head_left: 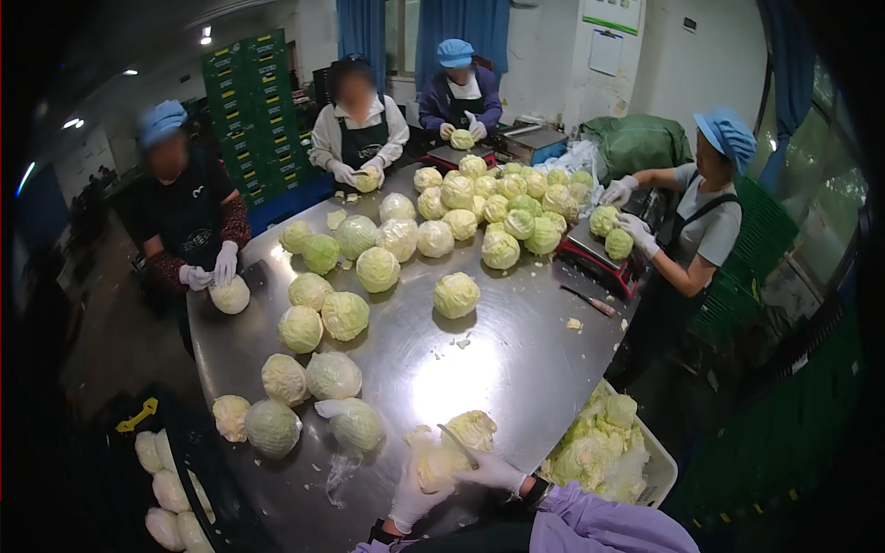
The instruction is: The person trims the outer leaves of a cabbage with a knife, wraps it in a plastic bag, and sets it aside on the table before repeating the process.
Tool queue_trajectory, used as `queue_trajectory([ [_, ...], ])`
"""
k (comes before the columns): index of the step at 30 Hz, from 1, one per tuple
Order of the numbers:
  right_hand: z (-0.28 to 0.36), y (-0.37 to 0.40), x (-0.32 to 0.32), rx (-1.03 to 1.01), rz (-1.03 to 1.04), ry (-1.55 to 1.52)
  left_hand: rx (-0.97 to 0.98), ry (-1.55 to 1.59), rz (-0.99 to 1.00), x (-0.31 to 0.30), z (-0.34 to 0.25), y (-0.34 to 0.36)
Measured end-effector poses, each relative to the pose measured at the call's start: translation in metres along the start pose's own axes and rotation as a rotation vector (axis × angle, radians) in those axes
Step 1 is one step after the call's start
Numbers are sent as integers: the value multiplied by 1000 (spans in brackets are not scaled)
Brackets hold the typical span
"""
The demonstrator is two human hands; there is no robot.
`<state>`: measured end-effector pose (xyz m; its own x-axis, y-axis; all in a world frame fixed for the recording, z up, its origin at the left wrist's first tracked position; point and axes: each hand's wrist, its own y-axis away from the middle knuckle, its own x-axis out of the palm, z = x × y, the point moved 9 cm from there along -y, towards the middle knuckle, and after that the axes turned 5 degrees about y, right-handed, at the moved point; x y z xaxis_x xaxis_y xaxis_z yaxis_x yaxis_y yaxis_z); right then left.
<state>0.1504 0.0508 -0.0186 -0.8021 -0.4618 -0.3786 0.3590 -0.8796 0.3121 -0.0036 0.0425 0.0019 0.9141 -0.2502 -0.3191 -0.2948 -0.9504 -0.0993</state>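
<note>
My left hand [417, 490], in a white glove, is wrapped round the side of a pale cabbage [433, 464] at the table's near edge. My right hand [496, 474], also gloved, grips a knife [458, 441]; its blade points up and left over the cabbage, and the handle is hidden in my fingers. Just behind them, a yellowish cabbage [474, 427] rests on the steel table [516, 369]. To the left lies a cabbage partly wrapped in clear film [355, 424], with loose film [343, 475] below it.
Several cabbages [458, 191] are heaped at the far side. A white bin of leaves [656, 475] stands at right, a dark crate [198, 452] at left. Another knife [590, 300] lies near the red scale [599, 253]. Several co-workers stand round the table, including one person [710, 217] at right.
</note>
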Motion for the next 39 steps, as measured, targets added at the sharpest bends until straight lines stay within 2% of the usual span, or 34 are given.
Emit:
queue_trajectory([
  [1,4,1,-1,-6,27,67,3,-2,-26,-6,-2,-2],
  [3,7,0,-4,-36,71,117,1,87,78,-6,-10,-8],
  [4,10,-1,-4,-50,97,155,3,84,63,-11,-16,-10],
  [6,17,0,-4,-22,128,131,-58,328,168,-5,-24,-12],
  [11,19,4,-4,18,161,62,-19,321,182,-8,-9,-16],
  [16,-23,-11,3,5,133,181,-80,428,238,-8,-5,-17],
  [20,-23,-7,-1,53,145,179,-129,544,313,-7,4,-20],
  [22,-35,-12,-1,2,110,164,-170,613,326,-10,-3,-19],
  [25,-14,-8,-3,47,103,117,-234,611,316,-12,-10,-16],
  [27,-5,-10,-2,-9,33,147,27,144,188,-20,-33,-23],
  [28,1,-10,-3,-63,-30,177,24,149,196,-11,-31,-20],
  [30,4,-16,0,-73,-39,271,-30,-179,-74,-19,-29,-9],
  [31,7,-18,0,-95,-47,367,-138,-94,-91,-19,-18,-9],
  [32,16,-17,-5,-89,-46,357,-145,-98,-82,-20,-21,-13],
  [34,29,-13,-12,30,41,185,-163,317,-66,-17,-20,-20],
  [35,21,-15,-7,95,96,57,-166,316,-71,-18,-16,-20],
  [36,21,-15,-7,91,105,61,-110,178,-74,-21,-17,-21],
  [37,26,-13,-10,28,57,113,-56,39,-79,-23,-19,-21],
  [39,31,-14,-12,-33,13,159,-13,71,-93,-22,-26,-22],
])
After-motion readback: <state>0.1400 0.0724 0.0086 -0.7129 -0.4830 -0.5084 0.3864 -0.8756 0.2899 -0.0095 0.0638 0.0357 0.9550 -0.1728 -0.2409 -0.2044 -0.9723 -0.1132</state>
